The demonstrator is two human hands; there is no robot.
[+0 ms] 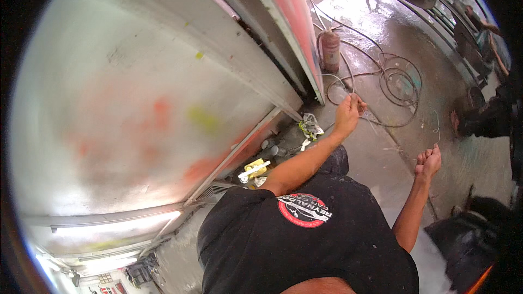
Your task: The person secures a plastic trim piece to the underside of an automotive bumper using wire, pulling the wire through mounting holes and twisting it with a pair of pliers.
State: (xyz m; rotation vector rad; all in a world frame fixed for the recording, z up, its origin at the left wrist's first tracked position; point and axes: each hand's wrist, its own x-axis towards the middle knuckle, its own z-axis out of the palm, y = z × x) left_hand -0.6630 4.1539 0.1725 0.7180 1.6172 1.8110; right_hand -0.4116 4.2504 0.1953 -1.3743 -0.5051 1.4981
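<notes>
My left hand [348, 113] is raised near the lower edge of an upright panel [316, 68], its fingers pinched on a thin pale wire [330, 75]. One part of this wire curves left toward the panel, and another thin strand trails below the fingers. Farther right and closer to me, my right hand [429, 161] is closed, thumb and finger pressed around a short, thin wire [437, 122] that stands up with a crooked tip. The two hands are well apart. Whether both wires are one piece I cannot tell.
A dull red cylinder [330, 51] stands beyond my left hand, beside a coiled hose [415, 90] on the wet floor. A paint-marked wall [141, 114] fills the left. Near it lies a yellow-and-white object [254, 170]. A metal rack [406, 2] is far right; black material [463, 239] lies at lower right.
</notes>
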